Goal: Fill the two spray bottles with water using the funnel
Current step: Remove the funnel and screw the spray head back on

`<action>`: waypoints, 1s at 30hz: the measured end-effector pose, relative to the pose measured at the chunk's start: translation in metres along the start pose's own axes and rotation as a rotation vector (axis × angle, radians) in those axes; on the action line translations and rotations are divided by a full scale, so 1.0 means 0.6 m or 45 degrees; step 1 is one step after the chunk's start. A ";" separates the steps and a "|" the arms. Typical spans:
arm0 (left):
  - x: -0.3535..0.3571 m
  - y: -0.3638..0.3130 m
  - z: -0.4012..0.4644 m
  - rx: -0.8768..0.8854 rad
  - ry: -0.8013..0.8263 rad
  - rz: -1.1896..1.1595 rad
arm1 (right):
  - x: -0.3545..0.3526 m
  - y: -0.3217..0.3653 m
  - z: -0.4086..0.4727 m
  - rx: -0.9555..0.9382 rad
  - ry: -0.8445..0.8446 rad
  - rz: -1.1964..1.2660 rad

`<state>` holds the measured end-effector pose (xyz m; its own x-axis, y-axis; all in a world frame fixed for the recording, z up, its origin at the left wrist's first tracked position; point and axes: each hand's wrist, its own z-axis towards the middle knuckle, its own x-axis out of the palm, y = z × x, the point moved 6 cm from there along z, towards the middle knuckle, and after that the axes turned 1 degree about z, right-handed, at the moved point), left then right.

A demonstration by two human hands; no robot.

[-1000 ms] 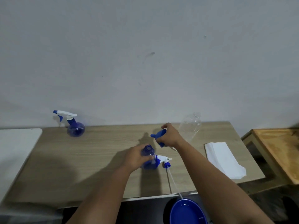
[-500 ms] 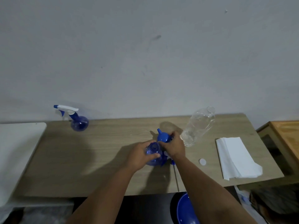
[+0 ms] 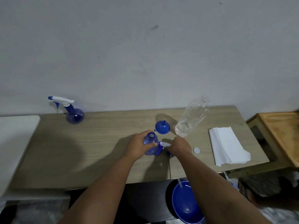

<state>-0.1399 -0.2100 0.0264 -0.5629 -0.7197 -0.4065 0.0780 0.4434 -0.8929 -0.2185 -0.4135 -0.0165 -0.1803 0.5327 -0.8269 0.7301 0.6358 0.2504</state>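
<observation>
Near the table's middle, the left hand (image 3: 139, 147) clasps an uncapped, translucent blue spray bottle (image 3: 151, 145).

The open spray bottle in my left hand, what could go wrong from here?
The funnel lies upside down on the table, not in the spray bottle, so pouring now would likely spill. The clear water bottle is uncapped and could tip if the right hand bumps it. The spray head's tube overhangs the table edge.
</observation>
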 end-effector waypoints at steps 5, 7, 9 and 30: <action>0.001 -0.002 -0.003 -0.010 0.003 0.006 | 0.012 -0.001 -0.011 -0.019 -0.044 0.047; 0.001 -0.007 -0.006 -0.014 -0.003 0.009 | 0.009 -0.006 -0.017 -0.013 -0.080 0.063; 0.003 -0.007 -0.008 -0.028 -0.010 0.003 | 0.007 -0.013 -0.022 0.016 -0.072 -0.008; -0.002 0.002 -0.049 -0.081 -0.088 -0.069 | -0.189 0.094 -0.113 -0.411 -0.082 1.282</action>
<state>-0.1633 -0.1929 0.0318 -0.5068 -0.7776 -0.3722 -0.0044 0.4341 -0.9008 -0.2015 -0.4000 0.1255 0.4528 0.8719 -0.1863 0.3118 0.0409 0.9493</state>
